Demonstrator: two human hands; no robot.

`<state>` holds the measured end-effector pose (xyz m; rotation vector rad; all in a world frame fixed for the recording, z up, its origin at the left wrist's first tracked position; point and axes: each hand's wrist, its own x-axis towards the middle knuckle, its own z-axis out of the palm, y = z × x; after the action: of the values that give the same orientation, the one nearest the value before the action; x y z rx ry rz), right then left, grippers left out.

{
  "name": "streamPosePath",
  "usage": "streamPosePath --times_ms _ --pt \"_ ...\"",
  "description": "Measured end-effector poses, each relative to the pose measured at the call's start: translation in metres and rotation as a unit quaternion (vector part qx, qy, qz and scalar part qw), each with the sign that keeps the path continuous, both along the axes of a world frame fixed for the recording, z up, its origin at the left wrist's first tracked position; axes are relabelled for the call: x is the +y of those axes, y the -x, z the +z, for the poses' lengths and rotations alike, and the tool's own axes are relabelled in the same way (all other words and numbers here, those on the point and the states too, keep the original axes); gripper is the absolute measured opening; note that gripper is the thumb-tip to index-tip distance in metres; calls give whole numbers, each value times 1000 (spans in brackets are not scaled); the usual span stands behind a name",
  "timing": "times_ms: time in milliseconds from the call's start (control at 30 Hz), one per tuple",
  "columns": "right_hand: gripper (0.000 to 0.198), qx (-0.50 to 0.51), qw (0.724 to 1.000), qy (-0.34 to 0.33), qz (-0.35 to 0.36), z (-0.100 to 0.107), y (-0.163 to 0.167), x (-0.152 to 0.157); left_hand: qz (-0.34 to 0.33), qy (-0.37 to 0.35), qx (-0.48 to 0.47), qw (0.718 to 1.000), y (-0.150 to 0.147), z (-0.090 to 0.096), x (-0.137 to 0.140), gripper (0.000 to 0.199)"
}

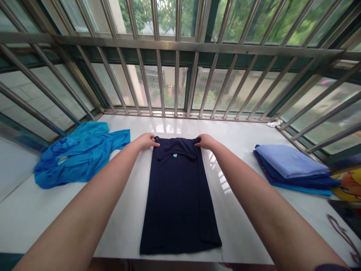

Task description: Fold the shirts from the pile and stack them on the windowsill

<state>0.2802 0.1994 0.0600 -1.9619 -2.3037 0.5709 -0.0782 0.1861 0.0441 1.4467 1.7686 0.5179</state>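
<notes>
Navy-blue folded cloth garment [179,195], flat on the glossy white tabletop [124,218], long axis extending nearward from the grip; left hand [147,141] and right hand [206,142], equally close, each pinch a far corner.

I saw a dark navy cloth garment [177,199] lying flat at the frame's lower centre, folded into a long panel, its small pale-blue label [175,155] showing near the top.

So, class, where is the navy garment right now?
In the head view, the navy garment lies near the middle, on the white ledge, between the blue heap at left and the folded stack at right.
</notes>
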Motion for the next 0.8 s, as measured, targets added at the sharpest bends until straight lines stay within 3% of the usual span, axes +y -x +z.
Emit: streamPosePath --times_ms 67,200,367,467,633,800 --pt "13 -5 1000 -14 18 9 4 -4 -29 -22 17 999 -1 6 1 35" --pt "29 4 996 -87 31 31 2 -31 -56 -88 22 994 -1 24 -19 32" --pt "23 68 975 -196 77 42 -21 -104 -107 -250 90 958 8 31 -94 13" --pt "25 51 962 -233 134 22 -39 -154 -173 -304 112 930 11 11 -150 17" --pt "41 -10 947 -228 225 -34 -65 -203 -217 -255 160 929 12 -29 -209 36" --pt "55 38 951 -235 195 -58 -80 -219 -181 -285 114 934 10 -26 -228 30"
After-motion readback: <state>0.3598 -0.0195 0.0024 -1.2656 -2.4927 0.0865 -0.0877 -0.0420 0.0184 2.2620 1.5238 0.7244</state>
